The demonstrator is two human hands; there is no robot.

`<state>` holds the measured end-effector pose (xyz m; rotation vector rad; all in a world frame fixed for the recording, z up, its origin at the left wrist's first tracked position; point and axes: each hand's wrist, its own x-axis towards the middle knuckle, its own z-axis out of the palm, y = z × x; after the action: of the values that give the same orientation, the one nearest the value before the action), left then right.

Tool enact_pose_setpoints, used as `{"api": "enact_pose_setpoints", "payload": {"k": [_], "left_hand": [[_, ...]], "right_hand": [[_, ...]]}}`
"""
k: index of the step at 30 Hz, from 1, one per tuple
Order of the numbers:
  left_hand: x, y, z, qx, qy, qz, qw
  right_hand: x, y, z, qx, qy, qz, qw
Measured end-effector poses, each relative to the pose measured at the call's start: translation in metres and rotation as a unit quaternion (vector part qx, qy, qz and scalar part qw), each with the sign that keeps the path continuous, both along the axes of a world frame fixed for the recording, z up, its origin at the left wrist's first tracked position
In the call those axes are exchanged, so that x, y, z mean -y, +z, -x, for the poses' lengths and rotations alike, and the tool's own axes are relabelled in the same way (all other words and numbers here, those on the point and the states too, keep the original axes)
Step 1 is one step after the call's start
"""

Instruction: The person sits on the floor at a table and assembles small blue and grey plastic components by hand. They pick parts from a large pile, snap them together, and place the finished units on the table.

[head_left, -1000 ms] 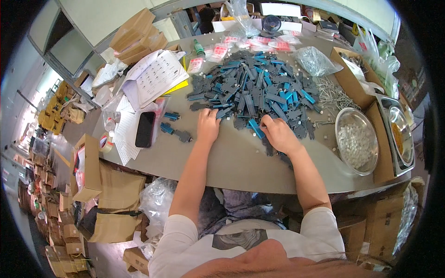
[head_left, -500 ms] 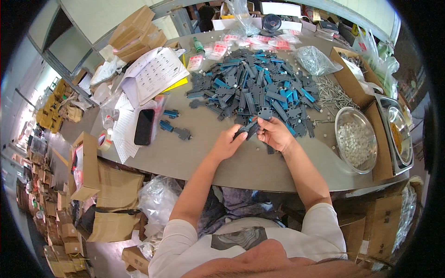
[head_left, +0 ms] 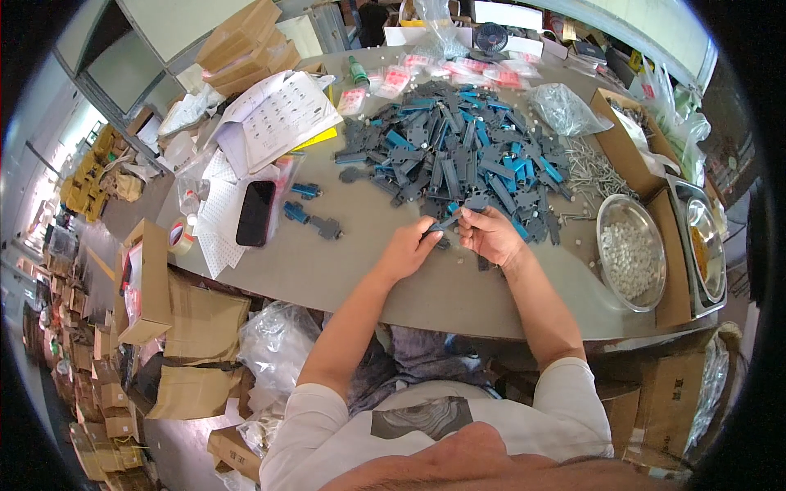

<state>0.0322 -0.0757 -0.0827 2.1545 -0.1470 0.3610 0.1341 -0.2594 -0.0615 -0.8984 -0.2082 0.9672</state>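
Both my hands meet in front of a pile of dark grey and blue plastic fittings (head_left: 458, 155). My left hand (head_left: 408, 250) is closed on one end of a dark grey plastic fitting (head_left: 446, 222), thumb on top. At its other end, my right hand (head_left: 490, 235) pinches it between thumb and fingers. Fingertips hide part of the fitting, so its full shape does not show. To the left lie a small blue-and-black fitting (head_left: 307, 191) and a longer one with a grey plate (head_left: 315, 222).
Right of the pile are loose screws (head_left: 596, 170), a metal bowl (head_left: 603, 260) of small white pieces, a cardboard box (head_left: 673, 266) and a metal tray (head_left: 706, 304). At left lie a phone (head_left: 255, 213), papers (head_left: 278, 119) and a tape roll (head_left: 181, 238). Plastic bags (head_left: 566, 110) sit behind.
The fitting between my hands has turned and now shows a narrower side. My hands stay almost in place, with slightly more room between them. The whole view has shifted a little.
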Motion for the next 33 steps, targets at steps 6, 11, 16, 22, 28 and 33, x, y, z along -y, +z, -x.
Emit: {"api": "enact_pose_setpoints", "payload": {"k": [6,11,16,22,28,33], "left_hand": [[0.005,-0.005,0.005,0.029,0.003,-0.1,0.995],[0.013,-0.003,0.008,0.072,-0.002,-0.13,0.989],[0.012,-0.007,0.005,0.072,0.024,-0.075,0.994],[-0.009,-0.011,-0.008,0.059,-0.006,0.295,0.954],[-0.008,-0.003,0.002,-0.07,-0.122,0.45,0.882],[-0.003,-0.001,0.004,-0.056,-0.184,0.527,0.828]], "right_hand": [[0.003,-0.002,0.0,0.059,0.039,0.09,0.993],[-0.002,0.006,0.009,0.074,0.049,0.14,0.986],[-0.006,-0.01,0.009,0.085,0.039,0.148,0.984],[-0.016,0.008,0.022,0.084,-0.031,0.049,0.995],[-0.029,-0.001,0.04,0.213,0.041,0.106,0.97],[-0.031,-0.006,0.039,0.267,0.025,0.115,0.957]]}}
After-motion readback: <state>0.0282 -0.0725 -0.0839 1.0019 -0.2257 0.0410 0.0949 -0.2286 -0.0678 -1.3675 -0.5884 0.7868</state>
